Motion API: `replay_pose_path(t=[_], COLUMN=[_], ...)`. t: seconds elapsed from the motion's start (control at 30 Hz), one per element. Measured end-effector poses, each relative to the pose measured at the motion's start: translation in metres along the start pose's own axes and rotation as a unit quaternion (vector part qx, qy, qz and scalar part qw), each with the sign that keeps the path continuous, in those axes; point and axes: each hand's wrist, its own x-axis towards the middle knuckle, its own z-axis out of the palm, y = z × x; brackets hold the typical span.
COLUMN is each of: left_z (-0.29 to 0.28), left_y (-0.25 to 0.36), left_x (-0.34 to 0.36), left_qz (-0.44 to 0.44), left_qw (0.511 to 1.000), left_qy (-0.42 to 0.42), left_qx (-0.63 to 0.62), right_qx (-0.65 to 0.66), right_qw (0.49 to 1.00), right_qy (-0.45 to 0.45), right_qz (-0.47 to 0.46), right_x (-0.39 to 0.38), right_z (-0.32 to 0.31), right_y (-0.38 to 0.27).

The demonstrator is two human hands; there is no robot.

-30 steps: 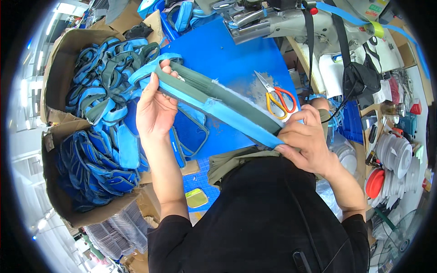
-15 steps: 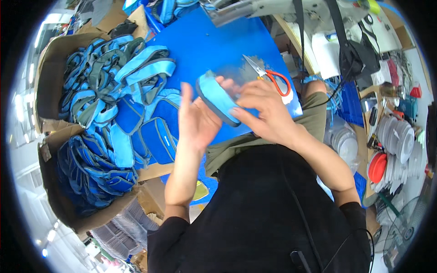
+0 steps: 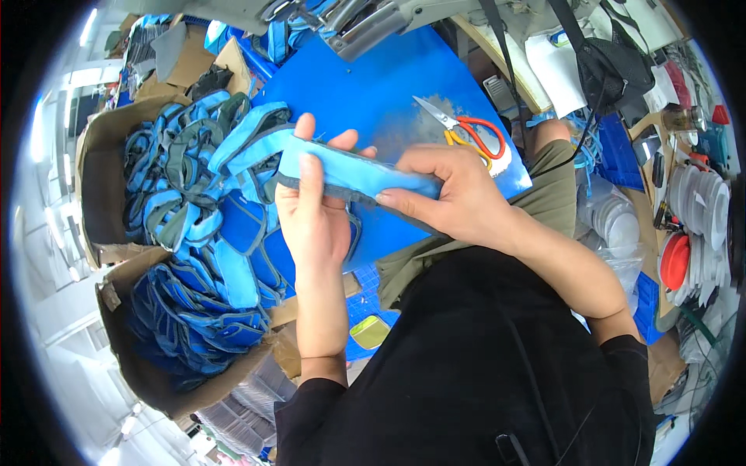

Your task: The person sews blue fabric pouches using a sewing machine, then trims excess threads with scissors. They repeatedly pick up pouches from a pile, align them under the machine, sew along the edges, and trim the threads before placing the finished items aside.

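A light-blue fabric strap with dark grey edging (image 3: 359, 172) stretches between my two hands. My left hand (image 3: 315, 210) grips its left end, thumb on top and fingers behind. At the other end, my right hand (image 3: 454, 186) pinches the strap between thumb and fingers. Scissors with red and orange handles (image 3: 466, 128) lie on the blue tabletop (image 3: 373, 85), just beyond my right hand. Left of my left hand, a heap of similar blue and grey straps (image 3: 183, 163) spills over the rim of a cardboard box.
A second cardboard box (image 3: 186, 404) at the left holds blue fabric pieces with grey edging (image 3: 194, 318). A metal machine part (image 3: 369, 27) overhangs the far table edge. Stacked white discs (image 3: 695, 213) and a black bag (image 3: 614, 74) are on the right.
The strap, earlier curled in a loop, is now drawn out lengthwise. My left hand has closed on one end, its thumb now over the strap. The view has shifted slightly.
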Motion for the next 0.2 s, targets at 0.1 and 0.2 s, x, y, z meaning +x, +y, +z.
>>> replay_pose_path(t=[0.1, 0.2], left_z=[0.006, 0.0104], left_y=[0.0024, 0.001], left_x=[-0.002, -0.0052], left_qz=[0.029, 0.052], left_qw=[0.996, 0.988], left_qy=[-0.014, -0.012], left_qx=[0.087, 0.145], right_qx=[-0.007, -0.007], right_qw=[0.999, 0.998], right_qy=[0.031, 0.047], right_qz=[-0.023, -0.03], right_x=[-0.0002, 0.0015], right_z=[-0.0036, -0.0055], right_y=[-0.0018, -0.003])
